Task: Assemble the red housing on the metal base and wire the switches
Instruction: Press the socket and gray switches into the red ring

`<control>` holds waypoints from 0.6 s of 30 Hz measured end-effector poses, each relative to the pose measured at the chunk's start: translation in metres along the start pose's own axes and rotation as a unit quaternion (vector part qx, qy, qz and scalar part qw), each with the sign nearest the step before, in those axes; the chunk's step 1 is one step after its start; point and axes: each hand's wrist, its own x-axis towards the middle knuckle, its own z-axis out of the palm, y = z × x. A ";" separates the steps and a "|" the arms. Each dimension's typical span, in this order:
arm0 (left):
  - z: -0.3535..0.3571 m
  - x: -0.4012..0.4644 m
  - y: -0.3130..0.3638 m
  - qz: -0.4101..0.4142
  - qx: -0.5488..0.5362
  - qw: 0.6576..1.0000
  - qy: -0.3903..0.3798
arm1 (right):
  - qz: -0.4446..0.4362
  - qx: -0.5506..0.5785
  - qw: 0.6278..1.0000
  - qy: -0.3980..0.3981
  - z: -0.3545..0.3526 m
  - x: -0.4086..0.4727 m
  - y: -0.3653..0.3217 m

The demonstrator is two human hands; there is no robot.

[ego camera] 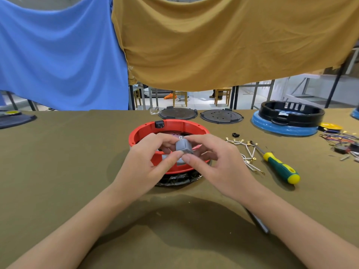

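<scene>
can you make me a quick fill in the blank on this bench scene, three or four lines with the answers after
1. Both hands, left hand and right hand, pinch a small ____ switch block above the housing.
2. The round housing under the hands is coloured ____.
3. The screwdriver with the green and yellow handle lies to the ____ of the housing.
4. The black ring at the far right sits on a ____ base.

Missing words: grey; red; right; blue
</scene>
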 end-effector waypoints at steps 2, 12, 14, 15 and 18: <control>-0.001 0.000 0.001 -0.012 -0.023 1.000 0.001 | 0.016 0.017 1.000 0.004 -0.001 0.001 0.001; -0.003 0.000 -0.013 -0.077 0.138 0.987 -0.040 | 0.240 0.356 0.903 0.015 -0.008 0.008 0.008; -0.003 0.001 -0.015 -0.073 0.134 0.986 -0.059 | 0.260 0.391 0.883 0.024 -0.009 0.009 0.008; -0.004 0.001 -0.016 -0.068 0.130 0.987 -0.065 | 0.264 0.399 0.878 0.027 -0.010 0.010 0.008; -0.004 0.001 -0.016 -0.046 0.130 0.989 -0.063 | 0.262 0.400 0.878 0.021 -0.015 0.011 0.009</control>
